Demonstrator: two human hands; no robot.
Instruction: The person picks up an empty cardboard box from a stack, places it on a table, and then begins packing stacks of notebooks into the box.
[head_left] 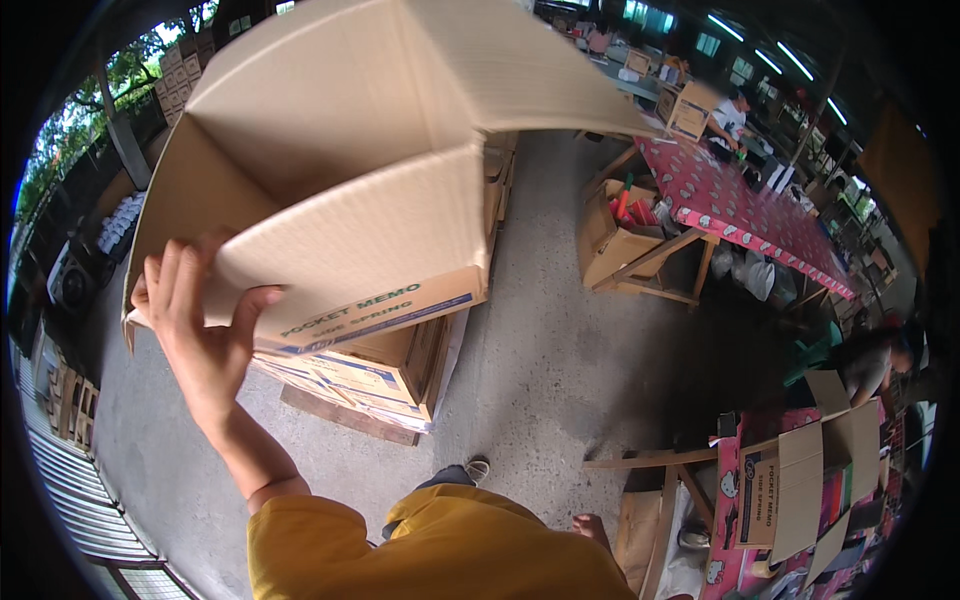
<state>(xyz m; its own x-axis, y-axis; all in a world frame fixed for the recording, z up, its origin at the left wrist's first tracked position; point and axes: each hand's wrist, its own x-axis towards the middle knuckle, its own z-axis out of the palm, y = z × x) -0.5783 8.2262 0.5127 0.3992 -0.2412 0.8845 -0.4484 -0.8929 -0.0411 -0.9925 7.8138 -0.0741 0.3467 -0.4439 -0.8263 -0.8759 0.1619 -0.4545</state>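
Grasping the near left corner of a large, open-topped box of plain brown cardboard (360,225), the left hand (200,335) curls its fingers around the edge, while the thumb (262,298) lies against the outer face of the near panel. We note the wrist just below that corner and the bare forearm (255,455) slanting up and leftward from a yellow shirt (430,550). The right hand we cannot make out clearly, nor tell whether it is clenched. The box extends upward and rightward from the fingers; to the right of the thumb, we find green capital lettering in two lines above a dark blue band. Below stands a stack of printed brown cartons (365,375). Farther right, an open brown carton (795,490) bears similar lettering, turned sideways.
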